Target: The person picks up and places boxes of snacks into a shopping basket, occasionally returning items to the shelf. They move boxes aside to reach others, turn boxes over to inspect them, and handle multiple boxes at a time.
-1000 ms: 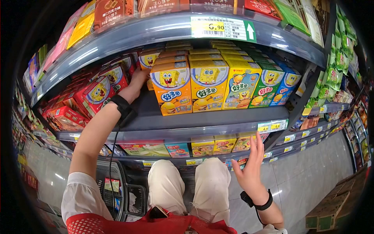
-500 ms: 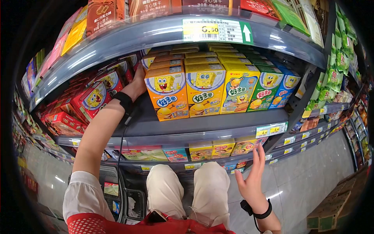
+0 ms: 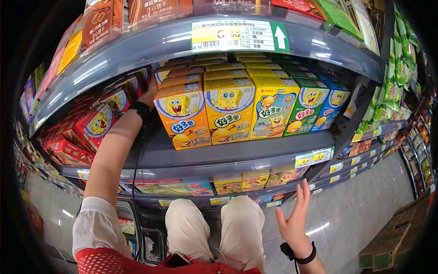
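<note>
My left hand [image 3: 148,95] reaches deep into the shelf, in the gap between red snack boxes [image 3: 96,125] on the left and an orange snack box [image 3: 184,116] on the right. Its fingers are mostly hidden in shadow, so I cannot make out whether they hold anything. To the right of the orange box stand upright yellow boxes [image 3: 228,112], a green box [image 3: 306,109] and a blue box [image 3: 332,107], with more rows behind. Several red boxes lean over. My right hand [image 3: 294,221] hangs in the air below the shelf edge, fingers spread, holding nothing.
Above is an upper shelf edge [image 3: 137,43] with a price label [image 3: 239,35]; below, a lower shelf holds more boxes [image 3: 255,180]. A dark basket [image 3: 153,246] with some goods stands left of my knees. Cardboard boxes [image 3: 388,239] lie at lower right.
My left hand has gone further back into the gap, and less of it shows. The view has shifted, so the shelf boxes appear further left and lower. The right hand stays open.
</note>
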Demonstrator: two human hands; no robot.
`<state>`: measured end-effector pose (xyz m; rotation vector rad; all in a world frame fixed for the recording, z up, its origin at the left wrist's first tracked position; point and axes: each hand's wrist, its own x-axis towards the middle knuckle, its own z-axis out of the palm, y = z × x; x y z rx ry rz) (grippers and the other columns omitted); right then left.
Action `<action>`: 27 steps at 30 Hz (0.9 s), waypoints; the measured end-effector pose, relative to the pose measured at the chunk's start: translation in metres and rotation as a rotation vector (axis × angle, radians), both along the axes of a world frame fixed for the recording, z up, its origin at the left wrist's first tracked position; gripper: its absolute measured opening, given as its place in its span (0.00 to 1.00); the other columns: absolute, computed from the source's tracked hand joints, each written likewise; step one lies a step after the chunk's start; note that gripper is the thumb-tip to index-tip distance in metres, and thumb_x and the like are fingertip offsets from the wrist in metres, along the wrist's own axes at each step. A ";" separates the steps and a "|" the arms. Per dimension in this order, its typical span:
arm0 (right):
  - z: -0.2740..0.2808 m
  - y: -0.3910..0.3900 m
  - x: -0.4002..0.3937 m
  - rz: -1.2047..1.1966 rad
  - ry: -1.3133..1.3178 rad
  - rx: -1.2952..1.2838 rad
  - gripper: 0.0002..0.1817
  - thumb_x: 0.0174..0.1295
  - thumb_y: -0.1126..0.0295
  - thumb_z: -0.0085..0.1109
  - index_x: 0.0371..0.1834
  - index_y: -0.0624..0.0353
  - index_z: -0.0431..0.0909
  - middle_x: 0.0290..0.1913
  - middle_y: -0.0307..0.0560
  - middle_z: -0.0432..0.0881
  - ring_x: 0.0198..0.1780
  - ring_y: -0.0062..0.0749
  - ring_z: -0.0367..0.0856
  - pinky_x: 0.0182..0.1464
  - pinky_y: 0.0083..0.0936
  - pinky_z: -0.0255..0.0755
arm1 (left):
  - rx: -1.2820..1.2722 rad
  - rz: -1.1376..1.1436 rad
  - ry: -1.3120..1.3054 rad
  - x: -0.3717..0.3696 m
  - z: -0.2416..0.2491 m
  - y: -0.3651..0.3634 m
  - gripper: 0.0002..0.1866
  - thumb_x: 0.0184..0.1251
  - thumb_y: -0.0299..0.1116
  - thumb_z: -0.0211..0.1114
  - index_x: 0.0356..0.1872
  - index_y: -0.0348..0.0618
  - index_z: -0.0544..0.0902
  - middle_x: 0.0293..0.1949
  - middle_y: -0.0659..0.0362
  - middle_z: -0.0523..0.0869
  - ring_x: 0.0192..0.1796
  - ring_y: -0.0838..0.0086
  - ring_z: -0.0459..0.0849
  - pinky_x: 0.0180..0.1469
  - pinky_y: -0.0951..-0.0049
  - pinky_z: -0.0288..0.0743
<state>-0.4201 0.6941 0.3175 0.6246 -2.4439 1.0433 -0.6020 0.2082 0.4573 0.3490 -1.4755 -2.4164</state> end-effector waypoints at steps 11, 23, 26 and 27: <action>-0.010 0.000 -0.009 -0.009 0.009 -0.029 0.44 0.48 0.75 0.64 0.69 0.69 0.49 0.72 0.68 0.46 0.71 0.64 0.48 0.70 0.51 0.45 | -0.027 0.011 -0.017 -0.003 -0.001 -0.006 0.28 0.76 0.51 0.37 0.63 0.42 0.69 0.64 0.49 0.72 0.64 0.60 0.71 0.65 0.64 0.65; -0.010 0.012 -0.010 -0.083 -0.008 -0.039 0.43 0.50 0.75 0.62 0.69 0.69 0.50 0.72 0.68 0.45 0.73 0.63 0.46 0.71 0.50 0.44 | -0.022 0.010 -0.020 -0.005 -0.002 -0.003 0.27 0.76 0.49 0.39 0.63 0.40 0.68 0.64 0.48 0.71 0.64 0.61 0.70 0.65 0.64 0.65; -0.011 0.014 -0.010 -0.097 0.002 -0.033 0.43 0.49 0.75 0.64 0.68 0.70 0.51 0.72 0.70 0.46 0.72 0.65 0.48 0.70 0.52 0.46 | -0.016 0.010 -0.022 -0.007 -0.002 -0.001 0.26 0.76 0.49 0.40 0.63 0.40 0.68 0.64 0.48 0.71 0.64 0.61 0.70 0.64 0.64 0.65; -0.011 0.015 -0.010 -0.102 0.005 -0.032 0.43 0.48 0.75 0.64 0.68 0.70 0.51 0.72 0.70 0.46 0.72 0.65 0.48 0.70 0.52 0.46 | -0.011 0.006 -0.019 -0.007 -0.001 0.000 0.26 0.76 0.48 0.40 0.63 0.39 0.68 0.64 0.48 0.71 0.64 0.61 0.70 0.64 0.64 0.65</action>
